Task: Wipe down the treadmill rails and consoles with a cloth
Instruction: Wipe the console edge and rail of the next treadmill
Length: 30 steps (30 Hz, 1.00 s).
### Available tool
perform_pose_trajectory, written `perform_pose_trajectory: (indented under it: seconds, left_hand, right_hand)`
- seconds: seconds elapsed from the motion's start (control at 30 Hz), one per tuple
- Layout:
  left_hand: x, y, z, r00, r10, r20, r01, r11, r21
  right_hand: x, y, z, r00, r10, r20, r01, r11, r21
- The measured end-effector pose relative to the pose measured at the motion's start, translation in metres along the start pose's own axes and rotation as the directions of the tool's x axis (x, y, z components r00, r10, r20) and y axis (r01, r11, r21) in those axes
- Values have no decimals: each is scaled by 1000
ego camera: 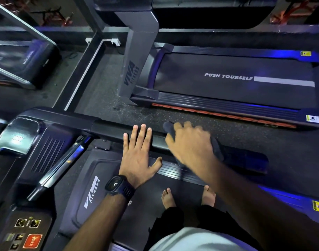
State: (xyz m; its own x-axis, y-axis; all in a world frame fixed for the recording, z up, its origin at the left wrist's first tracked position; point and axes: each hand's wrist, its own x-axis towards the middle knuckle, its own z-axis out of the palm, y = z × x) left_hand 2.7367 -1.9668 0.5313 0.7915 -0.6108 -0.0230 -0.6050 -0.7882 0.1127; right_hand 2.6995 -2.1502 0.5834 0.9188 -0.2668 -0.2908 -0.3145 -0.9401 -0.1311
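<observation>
Right hand [189, 144] is blurred, fingers curled over the dark cloth [217, 148], holding it on the treadmill handrail [108, 128] just right of frame centre. Cloth lies along the rail, long axis 10-to-4 o'clock, one end poking out toward 10. Left hand [138, 156] lies flat on the same rail, fingers straight and spread, at the right hand's 9 o'clock, not touching it. Console [28, 232] sits at frame 7 o'clock.

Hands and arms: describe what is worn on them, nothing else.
The left hand and right hand are bare, with no gloves, and both forearms show no sleeves. The left wrist carries a dark smartwatch with a squarish face and ribbed strap.
</observation>
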Motion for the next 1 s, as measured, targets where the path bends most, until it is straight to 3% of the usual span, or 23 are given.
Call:
perform_pose_trajectory:
  seconds: [0.1,0.17,0.27,0.3,0.4,0.47,0.57,0.67,0.7,0.77,0.83,0.93,1.0]
  left_hand:
    - [0,2,1,1000,-3,-5,3,1000,-8]
    - [1,3,2,1000,-3,-4,3,1000,-7]
    - [0,7,1,1000,-5,9,5,1000,6]
    - [0,8,1,1000,-3,11,3,1000,7]
    - [-1,8,2,1000,4,17,-4,1000,11]
    - [0,9,2,1000,0,10,1,1000,-6]
    - [1,11,2,1000,3,4,-3,1000,-13]
    - [0,16,2,1000,7,9,-7,1000,6]
    - [0,17,3,1000,8,11,-8,1000,5]
    - [0,19,2,1000,10,11,-10,1000,-2]
    - [-1,19,3,1000,9,2,-9,1000,-10]
    - [0,22,3,1000,22,-9,-22,999,-24]
    - [1,24,4,999,28,-16,-28,999,-16]
  right_hand:
    - [-20,-9,3,996,-86,-19,83,991,-101]
    - [2,-2,-4,996,-86,7,86,996,18]
    - [27,14,-13,979,17,201,-53,983,175]
    - [23,16,-11,981,43,189,-75,983,165]
    - [-14,8,7,999,30,-43,-32,998,-46]
    - [-30,1,10,999,-25,-39,19,990,-136]
    - [-5,7,-1,997,-82,-11,82,997,-16]
    - [19,22,-15,975,31,218,-69,983,172]
    - [17,24,-14,970,76,230,-117,979,170]
    - [-2,22,-5,987,129,97,-137,987,82]
    - [-25,14,2,997,71,-16,-72,997,-41]
    - [-20,17,0,996,-85,-37,83,996,-39]
    - [2,25,-7,995,-64,75,56,993,105]
